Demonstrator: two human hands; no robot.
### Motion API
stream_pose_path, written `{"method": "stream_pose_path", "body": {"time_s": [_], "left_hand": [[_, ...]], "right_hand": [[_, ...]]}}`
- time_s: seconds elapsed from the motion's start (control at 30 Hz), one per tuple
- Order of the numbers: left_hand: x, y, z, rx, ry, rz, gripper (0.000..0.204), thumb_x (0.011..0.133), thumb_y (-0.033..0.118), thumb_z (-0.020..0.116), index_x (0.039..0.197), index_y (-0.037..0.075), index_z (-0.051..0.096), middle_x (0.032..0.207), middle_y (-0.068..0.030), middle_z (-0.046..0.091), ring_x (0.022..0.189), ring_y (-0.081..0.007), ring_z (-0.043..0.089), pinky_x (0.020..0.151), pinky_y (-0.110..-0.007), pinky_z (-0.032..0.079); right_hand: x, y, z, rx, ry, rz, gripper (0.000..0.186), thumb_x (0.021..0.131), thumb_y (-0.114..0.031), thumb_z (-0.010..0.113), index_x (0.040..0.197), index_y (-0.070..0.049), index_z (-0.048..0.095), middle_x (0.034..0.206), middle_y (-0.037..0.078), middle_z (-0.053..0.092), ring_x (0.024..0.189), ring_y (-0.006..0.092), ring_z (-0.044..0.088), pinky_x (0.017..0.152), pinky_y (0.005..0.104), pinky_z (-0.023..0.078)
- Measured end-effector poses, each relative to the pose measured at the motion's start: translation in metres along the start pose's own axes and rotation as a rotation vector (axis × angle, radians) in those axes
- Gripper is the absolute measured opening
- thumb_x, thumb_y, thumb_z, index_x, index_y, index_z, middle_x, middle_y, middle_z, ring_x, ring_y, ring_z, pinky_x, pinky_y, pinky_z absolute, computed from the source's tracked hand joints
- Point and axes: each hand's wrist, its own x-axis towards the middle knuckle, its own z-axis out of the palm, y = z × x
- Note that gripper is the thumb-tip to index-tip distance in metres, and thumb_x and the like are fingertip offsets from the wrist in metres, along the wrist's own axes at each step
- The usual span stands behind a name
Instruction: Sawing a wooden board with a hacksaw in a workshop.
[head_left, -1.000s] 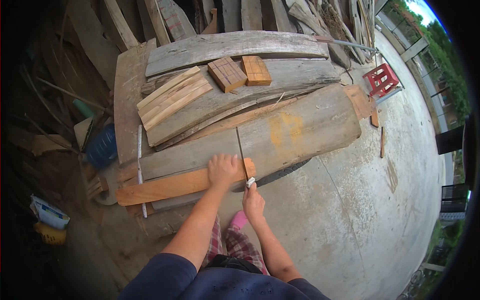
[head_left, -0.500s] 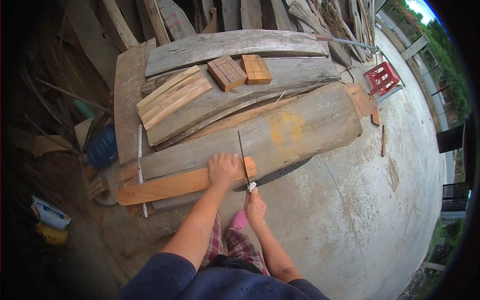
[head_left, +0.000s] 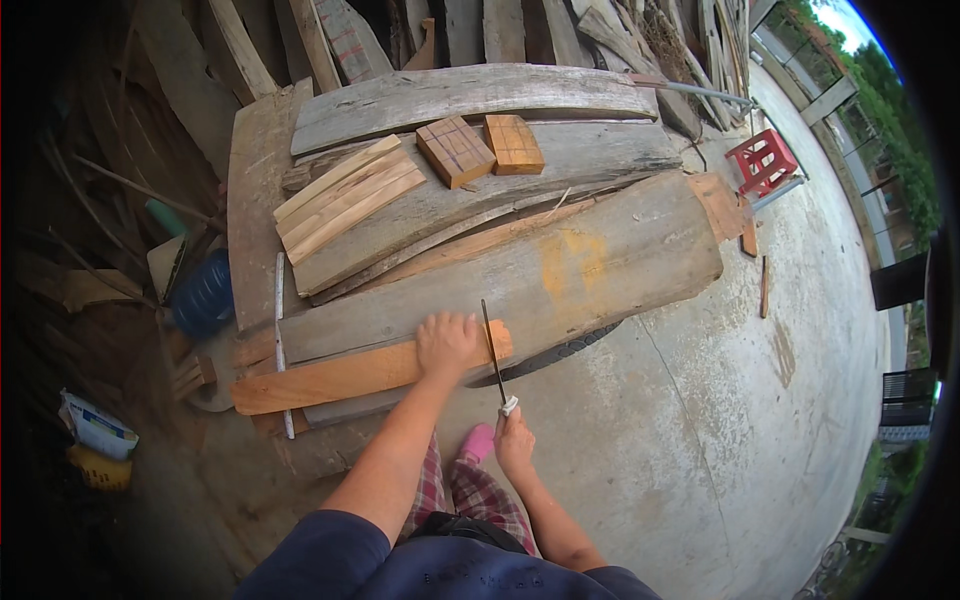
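Note:
My left hand [head_left: 447, 345] lies over an orange-brown board [head_left: 330, 382], pressing it down, fingers stretched past its far edge. The board rests slantwise on a wide grey weathered plank [head_left: 650, 230] with yellow paint marks. In my right hand [head_left: 515, 442] is the pale handle of a handsaw [head_left: 493, 350], the fingers wrapped round it. Its thin dark blade crosses the board close to the right end, just right of my left hand. How deep the blade sits in the wood cannot be made out.
Behind the plank lie more grey planks [head_left: 480, 92], two marked wooden blocks [head_left: 455, 150] and several pale strips [head_left: 350, 200]. A white measuring stick [head_left: 281, 340] lies at left. A blue plastic jug [head_left: 205, 293] stands beyond it. At right, a red stool [head_left: 763, 162] stands on concrete.
My right hand has drawn the saw back toward me, so less blade reaches past the board's far edge. My left hand stays at the same place on the board.

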Motion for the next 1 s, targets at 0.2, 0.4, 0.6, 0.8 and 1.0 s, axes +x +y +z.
{"method": "stream_pose_path", "body": {"time_s": [0.2, 0.4, 0.6, 0.8, 1.0], "left_hand": [[0.001, 0.008, 0.004, 0.005, 0.022, 0.016, 0.034, 0.091, 0.037, 0.054, 0.078, 0.009, 0.065, 0.086, -0.0106, 0.061, 0.087, -0.0318, 0.056, 0.076, -0.046, 0.042], [-0.002, -0.001, 0.003, 0.008, 0.016, 0.013, 0.034, 0.091, 0.037, 0.053, 0.078, 0.008, 0.065, 0.085, -0.0108, 0.061, 0.086, -0.032, 0.056, 0.075, -0.046, 0.042], [0.001, 0.007, 0.001, 0.006, 0.005, 0.015, 0.033, 0.091, 0.037, 0.053, 0.078, 0.008, 0.065, 0.086, -0.0112, 0.061, 0.087, -0.0324, 0.056, 0.076, -0.046, 0.042], [0.0, 0.003, -0.001, -0.016, -0.009, 0.005, 0.034, 0.091, 0.037, 0.053, 0.078, 0.008, 0.065, 0.087, -0.0117, 0.061, 0.087, -0.0326, 0.056, 0.077, -0.046, 0.042], [0.001, 0.006, -0.002, -0.007, -0.003, 0.008, 0.034, 0.091, 0.037, 0.053, 0.078, 0.008, 0.065, 0.087, -0.0114, 0.061, 0.087, -0.0324, 0.056, 0.077, -0.046, 0.042]], "right_hand": [[0.051, -0.031, -0.012, 0.021, 0.059, -0.025, 0.019, 0.096, -0.022, 0.052, 0.097, -0.003, 0.047, 0.081, 0.023, 0.064, 0.069, 0.044, 0.062, 0.058, 0.0526, 0.049], [0.021, -0.016, -0.006, -0.005, 0.01, -0.004, 0.021, 0.096, -0.022, 0.052, 0.097, -0.003, 0.045, 0.075, 0.024, 0.063, 0.065, 0.0452, 0.062, 0.054, 0.0549, 0.047], [0.043, -0.023, -0.009, 0.007, 0.032, -0.019, 0.021, 0.095, -0.024, 0.053, 0.097, -0.004, 0.047, 0.08, 0.023, 0.063, 0.07, 0.0438, 0.063, 0.059, 0.0535, 0.049], [0.026, -0.012, -0.005, -0.025, -0.035, 0.019, 0.02, 0.096, -0.022, 0.052, 0.099, -0.003, 0.045, 0.081, 0.025, 0.064, 0.068, 0.0451, 0.062, 0.058, 0.054, 0.048], [0.034, -0.02, -0.012, -0.032, -0.081, 0.034, 0.02, 0.096, -0.023, 0.051, 0.098, -0.004, 0.046, 0.089, 0.024, 0.064, 0.072, 0.0439, 0.063, 0.057, 0.0534, 0.048]]}}
